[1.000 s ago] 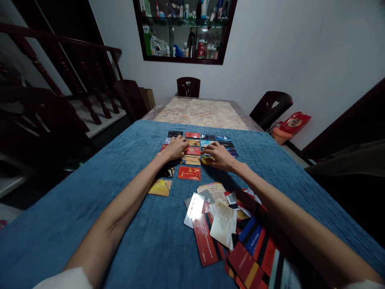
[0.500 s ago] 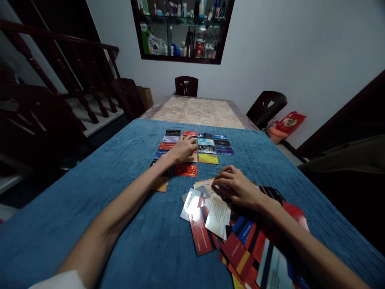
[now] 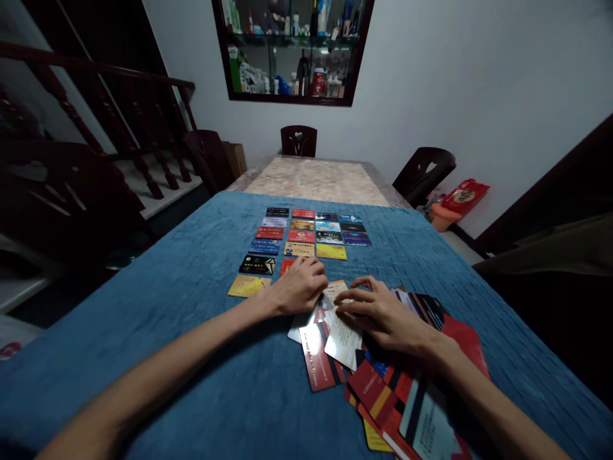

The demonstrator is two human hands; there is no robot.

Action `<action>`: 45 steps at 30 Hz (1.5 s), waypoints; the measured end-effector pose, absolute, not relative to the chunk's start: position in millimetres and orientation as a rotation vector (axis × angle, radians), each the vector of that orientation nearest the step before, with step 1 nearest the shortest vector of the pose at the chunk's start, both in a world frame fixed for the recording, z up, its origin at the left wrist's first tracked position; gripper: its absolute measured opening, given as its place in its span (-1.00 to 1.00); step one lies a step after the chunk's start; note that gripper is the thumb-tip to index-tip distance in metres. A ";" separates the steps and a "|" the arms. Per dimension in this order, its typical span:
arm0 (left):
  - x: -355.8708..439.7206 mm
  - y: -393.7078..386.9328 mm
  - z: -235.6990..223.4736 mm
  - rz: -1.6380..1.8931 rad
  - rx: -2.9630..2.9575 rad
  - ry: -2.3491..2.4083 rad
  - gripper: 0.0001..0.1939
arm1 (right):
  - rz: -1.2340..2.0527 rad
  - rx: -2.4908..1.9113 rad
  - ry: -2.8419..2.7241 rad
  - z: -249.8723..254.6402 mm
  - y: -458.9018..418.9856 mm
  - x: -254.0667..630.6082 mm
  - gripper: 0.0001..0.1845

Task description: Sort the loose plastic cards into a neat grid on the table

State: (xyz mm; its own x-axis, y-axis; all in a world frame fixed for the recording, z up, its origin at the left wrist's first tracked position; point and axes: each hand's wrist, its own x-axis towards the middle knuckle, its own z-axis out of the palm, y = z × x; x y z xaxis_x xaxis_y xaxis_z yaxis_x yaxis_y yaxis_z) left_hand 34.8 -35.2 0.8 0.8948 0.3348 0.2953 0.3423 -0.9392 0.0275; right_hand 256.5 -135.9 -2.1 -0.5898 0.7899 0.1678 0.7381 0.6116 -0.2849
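My left hand [image 3: 301,285] is over the upper left edge of a loose card pile, its fingers curled in; whether a card is between them is hidden. My right hand [image 3: 383,316] rests on the pile with its fingers apart, the tips touching a pale card [image 3: 343,342]. Below them lies a red card with a dark stripe [image 3: 322,361]. Beyond my left hand, cards lie face up in neat rows, among them a yellow card [image 3: 331,252], a black card [image 3: 257,264] and a gold card [image 3: 246,285]. My left hand partly covers a red card [image 3: 286,264].
A blue cloth [image 3: 191,332] covers the near part of the table, with the patterned tabletop [image 3: 316,176] showing beyond it. Dark chairs stand around, one at the far end [image 3: 299,142] and one at the right [image 3: 424,172]. A stair railing [image 3: 119,71] runs along the left.
My left hand has come back from the card rows to the pile, uncovering cards in the rows. My right hand has stayed on the pile, shifting slightly. The view has tilted a little.
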 end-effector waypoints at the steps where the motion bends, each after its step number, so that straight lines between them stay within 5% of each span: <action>1: 32.2 -43.2 -0.8 -0.494 -3.050 -0.535 -0.83 | 0.267 -1.239 -2.573 -1.4 -137.4 254.5 -0.61; 14: 17.7 -99.4 -17.7 -0.822 -3.123 -0.568 -0.85 | 0.016 -1.273 -2.564 -10.4 -138.2 245.0 -0.68; 25: 16.3 -101.9 -19.8 -0.642 -3.111 -0.610 -0.75 | -0.179 -1.327 -2.485 -24.4 -131.7 250.2 -0.67; 45: 12.1 -96.4 -23.0 -0.885 -3.087 -0.678 -0.86 | 0.094 -1.229 -2.487 -14.8 -136.8 255.4 -0.66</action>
